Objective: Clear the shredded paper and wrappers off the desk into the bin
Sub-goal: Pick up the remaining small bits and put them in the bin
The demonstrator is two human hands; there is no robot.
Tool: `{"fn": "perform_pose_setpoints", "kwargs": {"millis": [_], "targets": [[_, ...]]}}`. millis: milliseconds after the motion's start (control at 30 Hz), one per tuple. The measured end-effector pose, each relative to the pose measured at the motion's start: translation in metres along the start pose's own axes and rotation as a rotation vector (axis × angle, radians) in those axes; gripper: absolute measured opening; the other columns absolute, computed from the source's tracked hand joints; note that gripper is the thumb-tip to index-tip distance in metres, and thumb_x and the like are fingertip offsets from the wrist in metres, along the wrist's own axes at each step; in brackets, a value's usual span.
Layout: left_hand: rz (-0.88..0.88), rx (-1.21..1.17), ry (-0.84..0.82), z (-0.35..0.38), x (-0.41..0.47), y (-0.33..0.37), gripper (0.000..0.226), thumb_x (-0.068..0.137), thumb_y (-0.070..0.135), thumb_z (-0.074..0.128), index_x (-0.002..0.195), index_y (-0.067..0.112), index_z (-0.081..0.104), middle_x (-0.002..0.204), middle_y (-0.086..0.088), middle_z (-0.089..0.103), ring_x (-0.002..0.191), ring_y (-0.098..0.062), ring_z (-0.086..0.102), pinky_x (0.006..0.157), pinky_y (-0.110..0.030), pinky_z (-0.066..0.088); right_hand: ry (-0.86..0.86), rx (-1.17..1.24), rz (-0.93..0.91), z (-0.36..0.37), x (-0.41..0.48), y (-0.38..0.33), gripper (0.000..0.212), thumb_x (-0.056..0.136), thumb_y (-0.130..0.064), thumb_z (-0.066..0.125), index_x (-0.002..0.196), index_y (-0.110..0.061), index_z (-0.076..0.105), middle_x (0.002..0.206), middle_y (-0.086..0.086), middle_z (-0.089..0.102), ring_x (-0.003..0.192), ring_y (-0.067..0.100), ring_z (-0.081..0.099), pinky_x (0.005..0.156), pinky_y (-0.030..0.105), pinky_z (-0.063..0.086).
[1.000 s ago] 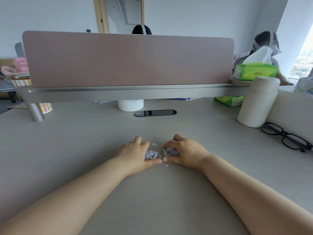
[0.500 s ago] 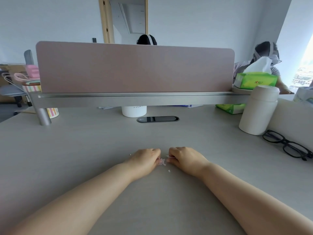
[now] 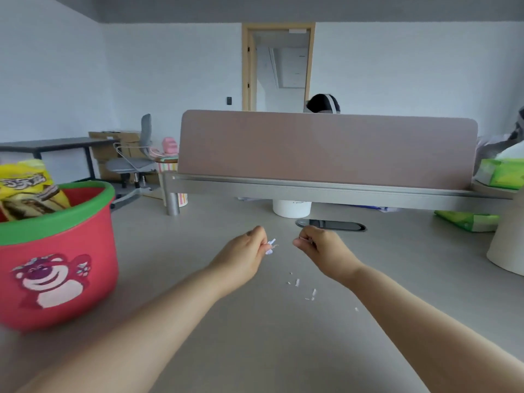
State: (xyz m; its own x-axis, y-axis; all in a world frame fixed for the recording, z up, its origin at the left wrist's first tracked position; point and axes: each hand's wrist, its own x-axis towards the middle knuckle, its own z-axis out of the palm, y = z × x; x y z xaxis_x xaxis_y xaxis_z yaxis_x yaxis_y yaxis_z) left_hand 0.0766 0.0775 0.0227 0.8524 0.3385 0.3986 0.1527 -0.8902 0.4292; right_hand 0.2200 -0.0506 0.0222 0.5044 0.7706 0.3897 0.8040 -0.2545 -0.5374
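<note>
Both fists — your left hand [image 3: 246, 251] and right hand [image 3: 317, 248] — grip white paper shreds [image 3: 270, 246]; carry them left, over the red green-rimmed bin [image 3: 61, 222], then release.

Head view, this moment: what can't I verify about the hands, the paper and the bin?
- Right hand: closed; its curled fingers hide whether it holds any paper.
- Left hand: pinches some shredded paper; how much is hidden in the fist.
- Loose scraps on the desk: too small to count reliably.
- Bin: cut off by the left edge; the snack wrapper and rim hide what is inside.
</note>
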Motion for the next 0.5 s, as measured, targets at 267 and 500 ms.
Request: {"fn": "perform_pose_setpoints", "kwargs": {"millis": [267, 500], "targets": [[-0.024, 0.425, 0.295, -0.151, -0.042, -0.032, 0.019, 0.096, 0.021, 0.036, 0.096, 0.004, 0.044, 0.088, -0.016, 0.056, 0.078, -0.037, 0.055, 0.061, -0.039, 0.032, 0.113, 0.204, -0.299, 0.037, 0.063, -0.13, 0.036, 0.091, -0.022, 0.051, 0.06, -0.028, 0.034, 0.052, -0.006, 0.033, 0.049, 0.011, 0.03, 0.049, 0.011, 0.032], [-0.268, 0.575, 0.308, -0.258, -0.073, -0.095, 0.019, 0.096, 0.022, 0.037, 0.082, 0.01, 0.037, 0.071, -0.004, 0.045, 0.07, -0.025, 0.043, 0.056, -0.034, 0.028, 0.08, 0.323, -0.503, 0.066, 0.099, -0.238, 0.029, 0.091, -0.018, 0.052, 0.065, -0.012, 0.042, 0.053, 0.0, 0.037, 0.05, 0.003, 0.046, 0.053, 0.008, 0.034]]}}
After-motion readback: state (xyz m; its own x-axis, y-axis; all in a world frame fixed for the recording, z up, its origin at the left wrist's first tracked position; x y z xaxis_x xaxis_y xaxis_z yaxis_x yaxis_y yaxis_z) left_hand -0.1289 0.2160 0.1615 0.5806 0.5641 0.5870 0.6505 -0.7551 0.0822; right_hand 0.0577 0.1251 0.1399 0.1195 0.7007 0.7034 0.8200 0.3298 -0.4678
